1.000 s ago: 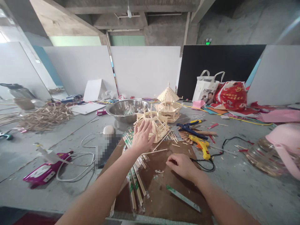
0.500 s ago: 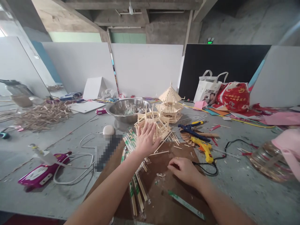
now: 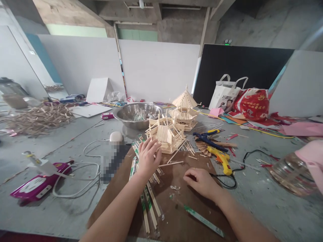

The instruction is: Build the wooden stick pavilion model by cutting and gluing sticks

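My left hand [image 3: 148, 156] hovers with fingers spread over a pile of wrapped chopsticks [image 3: 147, 198], just short of a small unfinished stick model [image 3: 165, 133]. It holds nothing. My right hand [image 3: 202, 182] rests curled on the brown board [image 3: 174, 208], knuckles up; whether its fingers hold anything is hidden. A finished stick pagoda [image 3: 185, 107] stands behind the small model. A loose stick [image 3: 171, 163] lies between my hands.
A steel bowl [image 3: 137, 114] sits behind the models. Blue pliers [image 3: 208, 137] and a yellow glue gun [image 3: 222, 159] with a black cord lie to the right. A pink device [image 3: 35, 183] with white cable lies left. Bags, coloured paper and a wood-scrap heap [image 3: 37, 117] line the back.
My left hand has drawn back from the top of the small stick model toward me, now over the chopsticks. The right hand has barely moved. The camera tilted down a little.
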A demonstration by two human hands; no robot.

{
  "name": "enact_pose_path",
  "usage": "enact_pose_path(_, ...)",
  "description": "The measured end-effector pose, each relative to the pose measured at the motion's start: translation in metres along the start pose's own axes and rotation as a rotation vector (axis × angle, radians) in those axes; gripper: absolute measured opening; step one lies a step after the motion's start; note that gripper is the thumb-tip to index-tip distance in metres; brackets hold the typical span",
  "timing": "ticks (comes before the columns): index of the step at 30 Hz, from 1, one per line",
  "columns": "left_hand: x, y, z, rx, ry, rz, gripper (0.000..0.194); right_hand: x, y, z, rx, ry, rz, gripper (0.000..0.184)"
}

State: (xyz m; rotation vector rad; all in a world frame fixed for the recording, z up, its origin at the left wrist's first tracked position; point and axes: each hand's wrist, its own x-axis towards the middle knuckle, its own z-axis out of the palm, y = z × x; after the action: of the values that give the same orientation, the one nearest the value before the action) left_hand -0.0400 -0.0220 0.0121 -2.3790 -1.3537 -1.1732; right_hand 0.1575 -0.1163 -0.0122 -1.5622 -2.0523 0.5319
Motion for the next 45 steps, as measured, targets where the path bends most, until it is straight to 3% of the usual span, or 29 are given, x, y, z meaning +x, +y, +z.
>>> enact_pose_path(4, -0.002, -0.009, -0.001, -0.126, 0.028, -0.008, 0.018, 0.001, 0.001, 0.002, 0.004, -0.001, 0.013, 0.020)
enact_pose_path(8, -0.003, -0.001, 0.002, -0.379, -0.070, -0.082, 0.018, 0.002, 0.002, 0.003, 0.014, -0.002, 0.035, 0.019)
enact_pose_path(11, -0.005, 0.009, 0.007, -0.682, -0.175, -0.373, 0.015, 0.002, 0.002, 0.003, 0.019, -0.007, 0.039, 0.020)
enact_pose_path(15, -0.004, 0.013, 0.008, -1.350, -0.391, -0.803, 0.023, 0.000, 0.002, 0.003, 0.014, -0.019, 0.049, 0.020)
enact_pose_path(18, 0.000, 0.012, 0.003, -1.728, -0.526, -0.865, 0.036, -0.001, 0.003, 0.003, 0.007, -0.019, 0.052, 0.022)
enact_pose_path(22, 0.000, 0.012, 0.001, -1.962, -0.571, -0.885, 0.040, -0.001, 0.004, 0.005, 0.019, -0.036, 0.056, 0.024)
enact_pose_path(33, -0.003, 0.010, 0.007, -2.125, -0.542, -0.836, 0.034, -0.001, 0.005, 0.005, -0.007, -0.046, 0.082, 0.027)
enact_pose_path(45, 0.000, 0.011, 0.003, -1.969, -0.547, -0.874, 0.036, 0.000, 0.005, 0.005, -0.008, -0.042, 0.070, 0.024)
